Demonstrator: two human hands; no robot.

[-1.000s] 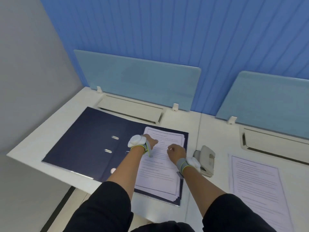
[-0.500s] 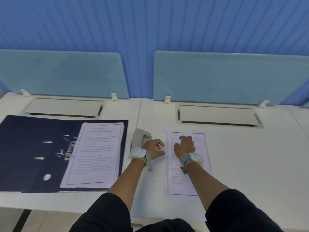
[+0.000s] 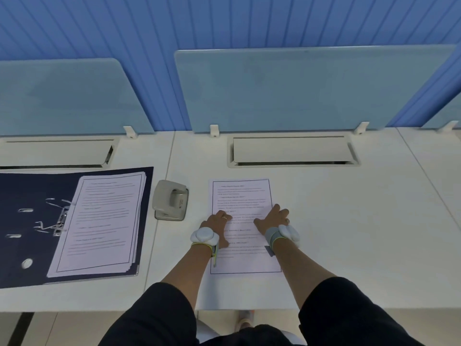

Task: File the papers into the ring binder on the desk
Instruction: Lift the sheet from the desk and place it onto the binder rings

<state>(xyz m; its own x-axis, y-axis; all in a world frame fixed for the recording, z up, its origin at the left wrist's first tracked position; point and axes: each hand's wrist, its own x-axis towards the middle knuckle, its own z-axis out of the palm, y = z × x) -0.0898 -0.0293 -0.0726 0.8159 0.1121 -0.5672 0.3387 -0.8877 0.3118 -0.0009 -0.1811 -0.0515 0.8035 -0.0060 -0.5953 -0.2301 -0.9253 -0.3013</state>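
A dark blue ring binder lies open at the left of the white desk, its metal rings standing open. A stack of printed pages rests on the binder's right half. In front of me lies a loose printed sheet. My left hand rests flat on the sheet's left edge. My right hand lies flat on its right edge, fingers spread. Neither hand grips anything.
A grey hole punch stands between the binder and the loose sheet. Two cable trays are set into the desk at the back, below pale blue divider screens. The desk's front edge runs just below the sheet.
My view has swung right from the binder to the loose sheet. Both hands left the filed stack and now lie on the sheet, the left hand having come from beside the punch.
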